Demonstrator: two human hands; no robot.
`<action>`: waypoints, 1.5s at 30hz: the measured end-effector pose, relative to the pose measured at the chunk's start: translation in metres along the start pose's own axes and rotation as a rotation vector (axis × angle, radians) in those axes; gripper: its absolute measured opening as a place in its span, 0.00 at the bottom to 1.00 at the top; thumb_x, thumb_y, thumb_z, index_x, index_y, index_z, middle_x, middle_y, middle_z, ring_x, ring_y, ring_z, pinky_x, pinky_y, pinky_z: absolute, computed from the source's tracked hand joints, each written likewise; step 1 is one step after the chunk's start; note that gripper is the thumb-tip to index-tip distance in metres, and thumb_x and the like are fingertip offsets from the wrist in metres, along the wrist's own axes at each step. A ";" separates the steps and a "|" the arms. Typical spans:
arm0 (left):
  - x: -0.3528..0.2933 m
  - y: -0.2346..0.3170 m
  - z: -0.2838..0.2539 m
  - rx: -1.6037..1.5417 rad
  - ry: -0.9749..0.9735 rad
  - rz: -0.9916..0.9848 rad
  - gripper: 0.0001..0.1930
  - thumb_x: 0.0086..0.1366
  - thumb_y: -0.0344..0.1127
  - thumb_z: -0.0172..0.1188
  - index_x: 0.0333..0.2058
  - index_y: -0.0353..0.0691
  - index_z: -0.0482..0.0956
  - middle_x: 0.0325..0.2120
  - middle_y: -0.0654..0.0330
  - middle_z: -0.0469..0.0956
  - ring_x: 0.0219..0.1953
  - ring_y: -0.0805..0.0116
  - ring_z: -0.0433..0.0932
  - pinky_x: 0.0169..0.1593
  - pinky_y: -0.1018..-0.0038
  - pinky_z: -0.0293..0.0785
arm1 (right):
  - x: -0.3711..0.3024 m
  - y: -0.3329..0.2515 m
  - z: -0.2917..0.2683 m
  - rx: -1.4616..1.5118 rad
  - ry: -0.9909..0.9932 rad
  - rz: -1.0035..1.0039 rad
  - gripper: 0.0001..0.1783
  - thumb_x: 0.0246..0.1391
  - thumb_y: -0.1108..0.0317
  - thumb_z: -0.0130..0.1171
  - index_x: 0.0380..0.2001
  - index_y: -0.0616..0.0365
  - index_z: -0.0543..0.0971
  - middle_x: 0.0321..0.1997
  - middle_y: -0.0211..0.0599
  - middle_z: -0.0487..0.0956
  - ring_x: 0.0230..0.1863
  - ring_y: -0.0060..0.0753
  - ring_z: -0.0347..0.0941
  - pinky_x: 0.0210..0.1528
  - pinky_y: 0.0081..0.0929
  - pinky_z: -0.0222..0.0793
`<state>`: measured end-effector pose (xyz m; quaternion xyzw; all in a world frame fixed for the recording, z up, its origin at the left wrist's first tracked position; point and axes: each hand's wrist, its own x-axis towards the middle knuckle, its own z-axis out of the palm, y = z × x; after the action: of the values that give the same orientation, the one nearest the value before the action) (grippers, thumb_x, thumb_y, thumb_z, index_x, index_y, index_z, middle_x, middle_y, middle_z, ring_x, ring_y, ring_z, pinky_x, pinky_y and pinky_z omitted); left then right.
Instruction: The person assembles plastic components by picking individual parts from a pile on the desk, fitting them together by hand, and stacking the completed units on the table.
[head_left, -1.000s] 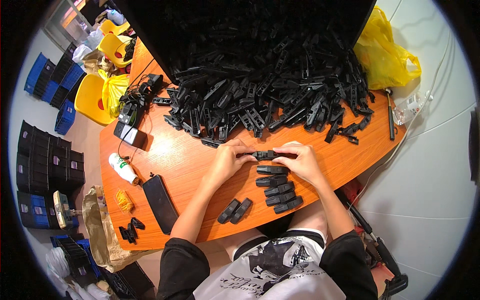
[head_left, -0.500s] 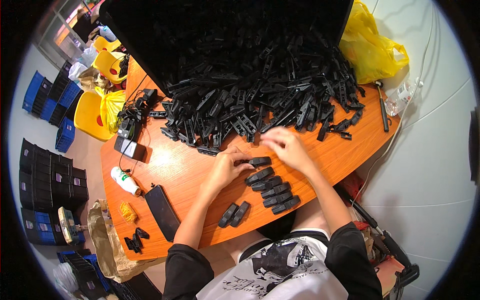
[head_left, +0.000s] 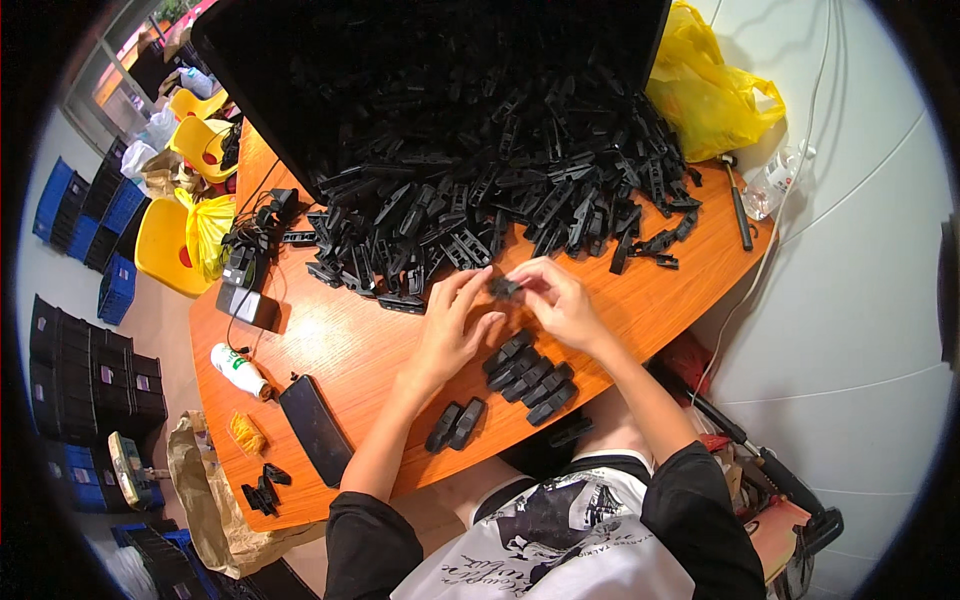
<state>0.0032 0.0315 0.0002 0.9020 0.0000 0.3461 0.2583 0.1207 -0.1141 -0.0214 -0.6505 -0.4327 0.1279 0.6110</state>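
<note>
My right hand (head_left: 560, 303) pinches a small black plastic piece (head_left: 505, 289) above the table; it is blurred, so its exact kind does not show. Just left of it, my left hand (head_left: 455, 327) is open, thumb and fingers spread, with the fingertips close to the piece. Below my hands, several rounded black plastic pieces (head_left: 535, 382) lie side by side in a slanted row. Two similar black pieces (head_left: 455, 425) sit further left. Another black piece (head_left: 571, 432) shows blurred beyond the table's near edge, above my lap.
A large heap of black plastic parts (head_left: 470, 215) spills from a black bin (head_left: 255, 90) across the far side. On the left are a phone (head_left: 316, 430), a white bottle (head_left: 240, 370) and an adapter (head_left: 247, 306). A hammer-like tool (head_left: 738, 205) and yellow bag (head_left: 710, 95) lie right.
The piece by my left hand is now pinched in my right hand. My left hand has opened and risen slightly. One black piece from the row's near end has gone past the table edge.
</note>
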 end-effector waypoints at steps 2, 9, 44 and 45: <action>-0.008 -0.008 0.007 -0.063 -0.030 0.040 0.21 0.54 0.28 0.64 0.48 0.36 0.74 0.35 0.54 0.77 0.37 0.59 0.76 0.40 0.69 0.73 | -0.010 0.002 0.001 0.326 -0.101 0.145 0.11 0.52 0.84 0.51 0.38 0.62 0.74 0.45 0.35 0.73 0.43 0.25 0.74 0.44 0.20 0.73; -0.023 -0.015 0.011 -0.031 -0.325 -0.151 0.17 0.51 0.34 0.67 0.41 0.39 0.79 0.33 0.56 0.74 0.37 0.54 0.74 0.41 0.64 0.72 | -0.023 0.013 -0.057 -0.775 0.480 0.112 0.04 0.54 0.76 0.54 0.35 0.60 0.74 0.42 0.40 0.68 0.35 0.32 0.73 0.31 0.25 0.74; -0.027 -0.026 0.016 -0.224 -0.286 -0.215 0.12 0.49 0.28 0.68 0.35 0.37 0.83 0.29 0.58 0.78 0.32 0.63 0.77 0.35 0.72 0.75 | -0.027 -0.009 -0.033 -0.562 -0.203 -0.125 0.15 0.45 0.74 0.63 0.39 0.61 0.80 0.31 0.38 0.75 0.34 0.39 0.72 0.37 0.31 0.69; -0.027 -0.025 0.017 -0.227 -0.287 -0.214 0.12 0.49 0.28 0.68 0.35 0.37 0.83 0.29 0.58 0.78 0.32 0.63 0.77 0.35 0.72 0.75 | -0.027 -0.009 -0.033 -0.582 -0.207 -0.107 0.15 0.44 0.73 0.64 0.38 0.61 0.80 0.31 0.38 0.74 0.34 0.39 0.71 0.38 0.33 0.69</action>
<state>-0.0021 0.0405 -0.0394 0.9020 0.0201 0.1823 0.3908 0.1237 -0.1570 -0.0154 -0.7578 -0.5447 0.0317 0.3577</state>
